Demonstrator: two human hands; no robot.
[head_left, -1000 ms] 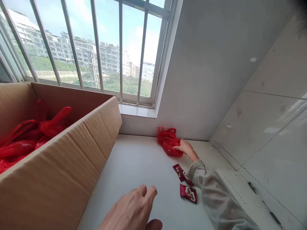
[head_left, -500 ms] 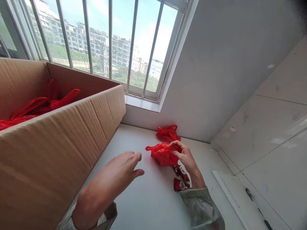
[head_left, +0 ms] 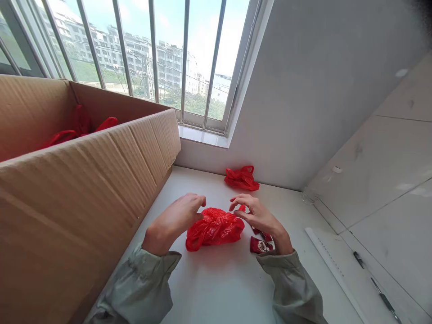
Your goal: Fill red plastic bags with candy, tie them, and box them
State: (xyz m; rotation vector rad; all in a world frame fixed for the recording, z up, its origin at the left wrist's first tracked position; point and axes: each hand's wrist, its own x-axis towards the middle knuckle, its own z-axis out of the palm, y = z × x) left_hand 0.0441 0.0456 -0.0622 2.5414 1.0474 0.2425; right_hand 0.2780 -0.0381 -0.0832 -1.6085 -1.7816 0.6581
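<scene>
A crumpled red plastic bag (head_left: 214, 227) lies on the white table (head_left: 219, 288) between my two hands. My left hand (head_left: 177, 219) pinches its left top edge with curled fingers. My right hand (head_left: 255, 214) grips the bag's right edge between thumb and fingers. Two small dark red candy packets (head_left: 261, 245) lie just right of the bag, under my right wrist. A second red bag (head_left: 242, 178) rests farther back by the wall.
A large open cardboard box (head_left: 84, 189) with more red bags (head_left: 81, 130) inside fills the left side. A barred window (head_left: 151, 58) is behind it. A white strip (head_left: 334, 270) and a thin dark tool (head_left: 381, 299) lie at the right, below the tiled wall.
My right hand pulled one red bag from the back of the table towards me. My left hand came forward and took hold of its left side.
</scene>
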